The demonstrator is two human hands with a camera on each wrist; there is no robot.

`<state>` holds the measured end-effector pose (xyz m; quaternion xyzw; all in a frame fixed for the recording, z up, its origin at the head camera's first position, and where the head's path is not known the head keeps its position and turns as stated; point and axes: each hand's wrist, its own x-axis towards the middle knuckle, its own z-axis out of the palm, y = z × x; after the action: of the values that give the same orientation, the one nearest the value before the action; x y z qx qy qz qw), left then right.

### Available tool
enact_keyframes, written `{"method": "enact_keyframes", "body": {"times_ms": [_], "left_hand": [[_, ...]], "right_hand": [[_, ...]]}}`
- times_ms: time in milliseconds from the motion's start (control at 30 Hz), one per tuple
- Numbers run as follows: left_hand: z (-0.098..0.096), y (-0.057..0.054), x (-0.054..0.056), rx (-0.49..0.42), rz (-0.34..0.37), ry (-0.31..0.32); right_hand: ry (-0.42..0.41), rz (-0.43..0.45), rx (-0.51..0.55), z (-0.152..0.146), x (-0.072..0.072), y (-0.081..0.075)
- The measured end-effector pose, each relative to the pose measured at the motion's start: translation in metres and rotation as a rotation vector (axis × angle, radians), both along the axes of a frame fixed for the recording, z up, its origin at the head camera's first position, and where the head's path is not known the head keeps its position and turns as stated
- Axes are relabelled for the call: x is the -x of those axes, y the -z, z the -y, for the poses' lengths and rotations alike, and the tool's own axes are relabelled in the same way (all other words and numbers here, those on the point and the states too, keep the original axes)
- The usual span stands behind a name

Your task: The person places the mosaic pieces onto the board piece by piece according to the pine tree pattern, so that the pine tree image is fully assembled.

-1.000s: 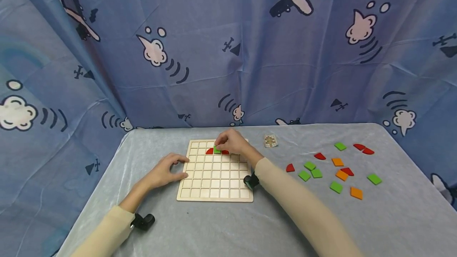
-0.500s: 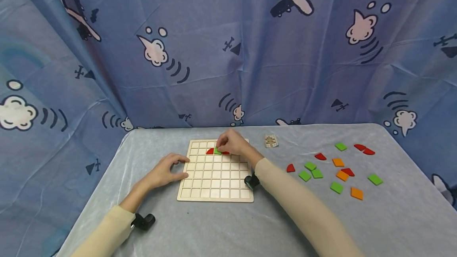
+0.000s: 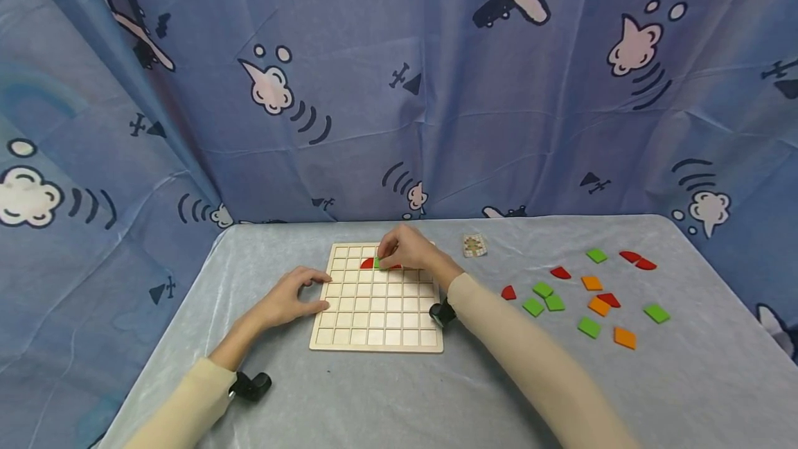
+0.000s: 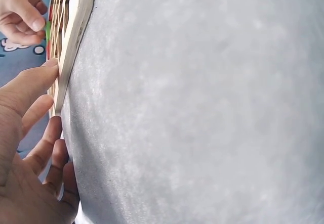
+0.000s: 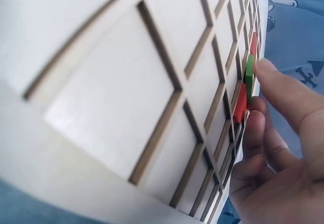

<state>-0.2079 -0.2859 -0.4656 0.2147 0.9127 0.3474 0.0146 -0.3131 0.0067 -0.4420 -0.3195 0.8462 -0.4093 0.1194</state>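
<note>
A wooden grid board [image 3: 377,350] lies on the table. My left hand [image 3: 294,298] rests at its left edge, thumb and fingers spread along the rim; in the left wrist view, that hand [image 4: 35,128] touches the frame with relaxed fingers. Over the board's upper rows my right hand [image 3: 406,248] pinches a green square tile [image 3: 377,263], partly hidden by the fingers. Red quarter-round pieces [image 3: 367,264] sit on both sides of it. Seen from the right wrist, the green tile [image 5: 249,72] stands slightly proud between red pieces [image 5: 240,104], with the right thumb close against it.
To the right lie several loose green tiles [image 3: 589,327], orange tiles [image 3: 625,337] and red pieces [image 3: 560,273]. A small patterned card [image 3: 474,246] is behind the board at right. A blue printed curtain [image 3: 349,89] hangs along the table's back edge.
My right fingers have shifted slightly over the green tile, covering more of it than before. The left hand stays at the board's edge.
</note>
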Motion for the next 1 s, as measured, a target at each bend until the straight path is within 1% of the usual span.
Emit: {"method": "enact_keyframes", "body": {"times_ms": [167,367,567,800,1000], "left_hand": [[0.0,-0.0009,-0.0007,0.013,0.0,0.0],[-0.0002,-0.0016,-0.0012,0.011,0.014,-0.007],[-0.0005,-0.0019,-0.0009,0.011,0.01,-0.002],[-0.0002,-0.0014,-0.0004,0.01,0.0,0.001],[0.0,0.0,0.0002,0.009,0.001,0.001]], "right_hand": [[-0.025,-0.007,-0.031,-0.0005,0.0007,0.0003],[-0.011,-0.012,-0.049,-0.0004,-0.0003,-0.0014],[0.0,-0.011,-0.054,0.0002,-0.0011,-0.0021],[0.013,0.002,-0.043,0.0004,0.0002,-0.0012],[0.01,0.022,-0.007,-0.005,0.0006,-0.0028]]}}
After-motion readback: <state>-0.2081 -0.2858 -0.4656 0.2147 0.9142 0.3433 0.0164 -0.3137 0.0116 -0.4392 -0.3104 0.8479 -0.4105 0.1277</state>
